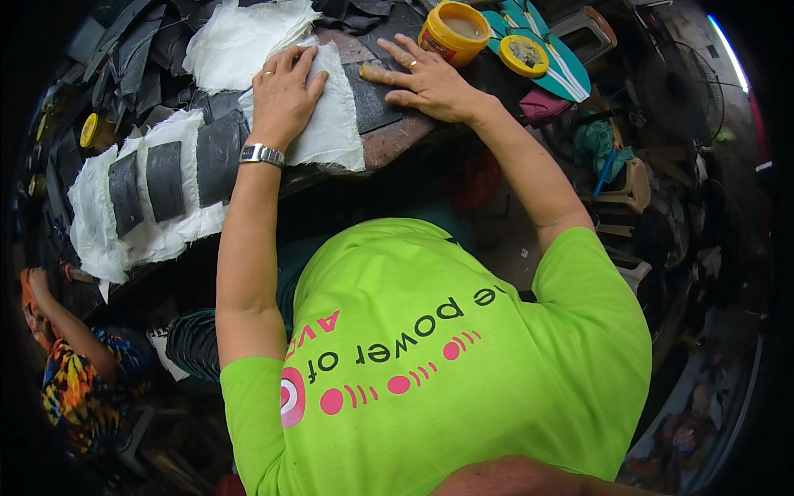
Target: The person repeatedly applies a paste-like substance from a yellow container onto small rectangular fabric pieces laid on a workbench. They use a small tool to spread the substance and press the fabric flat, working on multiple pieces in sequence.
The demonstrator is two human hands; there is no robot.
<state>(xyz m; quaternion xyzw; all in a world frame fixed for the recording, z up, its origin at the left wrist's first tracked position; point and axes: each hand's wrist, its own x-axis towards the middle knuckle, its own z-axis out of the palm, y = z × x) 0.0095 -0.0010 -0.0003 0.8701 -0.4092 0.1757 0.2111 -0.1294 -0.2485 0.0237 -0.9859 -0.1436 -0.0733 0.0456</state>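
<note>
Both hands flat, fingers spread, gripping nothing | left hand (284,93) pressing white cloth (335,124) | right hand (426,78) on dark strip (372,99) | yellow glue tub (453,31) beside right hand

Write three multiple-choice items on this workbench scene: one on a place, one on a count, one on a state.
1. Where does the left hand rest?
A. On the white cloth
B. On the fan
C. On the plastic chair

2. How many dark grey strips lie side by side on the white fabric at the left?
A. One
B. Three
C. Six

3. What state is the yellow tub in?
A. Lidded
B. Tipped over
C. Open, upright

Answers: 1 A, the palm lies flat on the white cloth. 2 B, three strips show in a row. 3 C, its paste is visible and a yellow lid lies beside it.
</note>
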